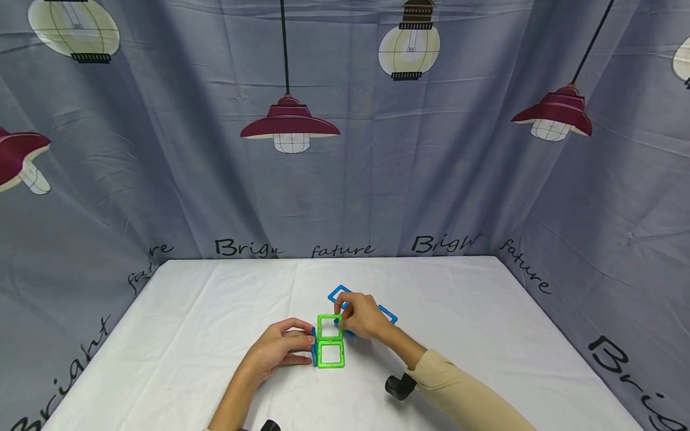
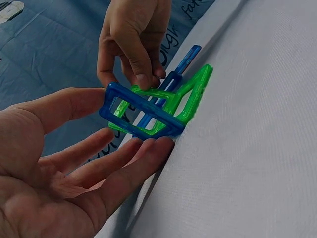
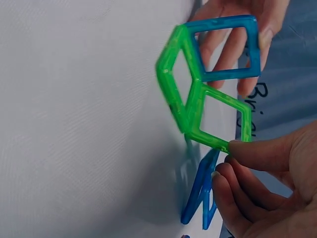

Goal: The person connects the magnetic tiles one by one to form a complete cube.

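My left hand (image 1: 280, 347) holds a blue square magnetic tile (image 3: 255, 49) between its thumb and fingers. The tile stands upright against the side of a green square magnetic tile (image 3: 165, 89) that lies on the table. A second green tile (image 3: 246, 119) joins the first along one edge and tilts up from it. At the second one's corner, the thumb and fingers of my right hand (image 1: 363, 314) pinch the frame. More blue tiles (image 3: 197, 191) lean together just beyond, partly covered by the right hand in the head view.
White cloth covers the table (image 1: 215, 299). Further blue tile edges (image 1: 388, 314) show behind the right hand. A printed grey curtain (image 1: 345, 197) closes off the back and sides. A black device (image 1: 400, 387) sits at the right wrist.
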### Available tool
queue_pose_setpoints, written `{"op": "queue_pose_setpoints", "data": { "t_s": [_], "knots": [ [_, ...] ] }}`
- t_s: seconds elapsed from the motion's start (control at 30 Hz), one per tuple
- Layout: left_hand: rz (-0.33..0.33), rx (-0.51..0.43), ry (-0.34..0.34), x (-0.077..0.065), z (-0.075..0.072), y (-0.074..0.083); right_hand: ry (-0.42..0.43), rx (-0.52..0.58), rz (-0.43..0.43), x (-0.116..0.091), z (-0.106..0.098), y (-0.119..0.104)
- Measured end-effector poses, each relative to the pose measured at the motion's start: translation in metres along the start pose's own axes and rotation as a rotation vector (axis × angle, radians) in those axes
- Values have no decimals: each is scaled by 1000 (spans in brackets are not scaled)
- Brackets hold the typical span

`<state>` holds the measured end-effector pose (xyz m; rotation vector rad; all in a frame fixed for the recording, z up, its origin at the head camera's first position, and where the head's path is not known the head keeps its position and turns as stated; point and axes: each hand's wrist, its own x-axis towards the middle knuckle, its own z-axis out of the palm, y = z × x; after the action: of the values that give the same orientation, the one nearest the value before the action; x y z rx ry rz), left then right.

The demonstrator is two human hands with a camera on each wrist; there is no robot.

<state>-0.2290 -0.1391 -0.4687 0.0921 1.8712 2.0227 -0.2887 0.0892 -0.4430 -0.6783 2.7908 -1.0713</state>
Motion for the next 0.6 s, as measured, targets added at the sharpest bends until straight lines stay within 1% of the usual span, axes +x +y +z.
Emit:
{"op": "queue_pose_setpoints", "data": {
  "t_s": [0.4, 0.6],
  "knots": [
    [35, 3, -3, -1, 3, 0, -27, 81, 10, -5, -6, -2],
    [51, 11, 10, 0, 5, -1, -49, 108, 11, -7, -9, -4]
  ]
}}
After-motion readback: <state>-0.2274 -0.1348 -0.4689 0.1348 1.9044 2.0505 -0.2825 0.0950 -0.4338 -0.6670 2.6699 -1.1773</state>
